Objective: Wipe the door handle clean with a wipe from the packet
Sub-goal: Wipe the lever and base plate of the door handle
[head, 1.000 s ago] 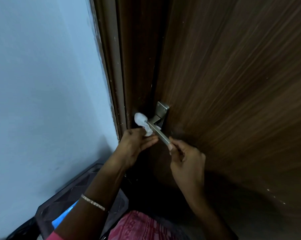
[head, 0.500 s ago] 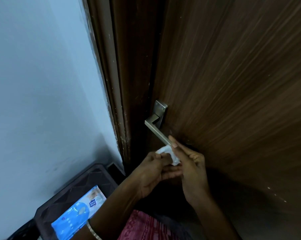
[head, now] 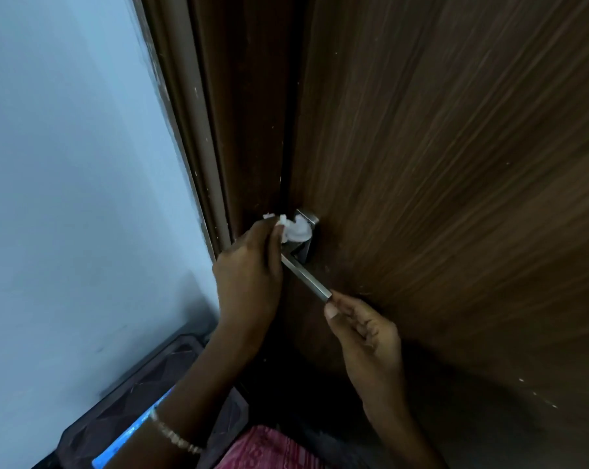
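- Here the left hand [head: 249,265] is clenched around a crumpled white wipe [head: 294,230] and presses it against the square metal plate at the top of the door handle [head: 306,275], where the lever meets the door.
- A small tuft of the wipe sticks out to the left above the knuckles, and the rest bunches over the plate just right of the hand.
- The door handle is a brushed-metal lever on the brown wooden door [head: 455,164], and it slopes down and to the right from the plate.
- The right hand [head: 367,330] pinches the free end of the lever between thumb and fingertips, nearer and lower right of the left hand.
- A thin beaded bracelet [head: 174,434] circles the left wrist, low in the view.
- At the lower left, near the pale blue wall [head: 66,164], a blue packet [head: 130,434] lies on a dark patterned stool or box [head: 123,397]; the left forearm hides most of the packet.
- A dark wooden door frame [head: 198,130] runs between the wall and the door.
- Red patterned cloth [head: 269,448] shows at the bottom edge.
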Demonstrator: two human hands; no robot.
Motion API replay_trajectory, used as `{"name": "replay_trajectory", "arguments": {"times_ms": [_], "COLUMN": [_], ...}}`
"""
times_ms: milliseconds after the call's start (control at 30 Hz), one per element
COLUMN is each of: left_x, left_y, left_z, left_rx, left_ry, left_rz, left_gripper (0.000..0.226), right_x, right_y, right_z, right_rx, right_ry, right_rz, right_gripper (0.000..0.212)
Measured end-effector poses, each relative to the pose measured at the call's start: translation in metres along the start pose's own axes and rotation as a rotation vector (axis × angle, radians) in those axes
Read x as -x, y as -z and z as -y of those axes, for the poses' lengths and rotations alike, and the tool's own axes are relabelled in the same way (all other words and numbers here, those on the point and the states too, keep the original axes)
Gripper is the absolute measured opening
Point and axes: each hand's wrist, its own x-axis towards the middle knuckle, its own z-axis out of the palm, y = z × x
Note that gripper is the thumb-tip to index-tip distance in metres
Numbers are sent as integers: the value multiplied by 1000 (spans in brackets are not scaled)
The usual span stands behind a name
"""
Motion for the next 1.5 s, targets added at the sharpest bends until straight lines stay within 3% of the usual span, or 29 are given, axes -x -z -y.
{"name": "replay_trajectory", "arguments": {"times_ms": [100,233,500,733,900,1067,1300,1400,1500], "left_x": [-17,-21,-12,6,8,9,22,35,45], "left_y": [-20,-40,-55,-61,-60,-66,-83,-84,-79], "left_z": [-5,4,20,24,25,35,34,33,27], "left_rx": [26,124,171,547,881,1072,967,862,942], "left_ry": [-45,58,293,647,1040,1147,1103,1051,849], "left_rz": [29,63,185,233,282,316,245,299,405], "left_gripper": [18,13,20,41,27,21,20,21,18], "right_x": [-1,-3,2,4,6,10,13,15,16], "right_y": [-7,-6,-8,-9,-8,-10,-13,-13,-11], "right_z": [2,3,5,5,4,5,8,9,10], "right_rx": [40,101,225,226,223,225,233,225,217], "right_ry": [8,21,80,67,68,72,79,71,84], "right_rz": [41,36,23,31,39,42,52,56,71], "right_gripper": [26,27,47,45,49,57,66,67,67]}}
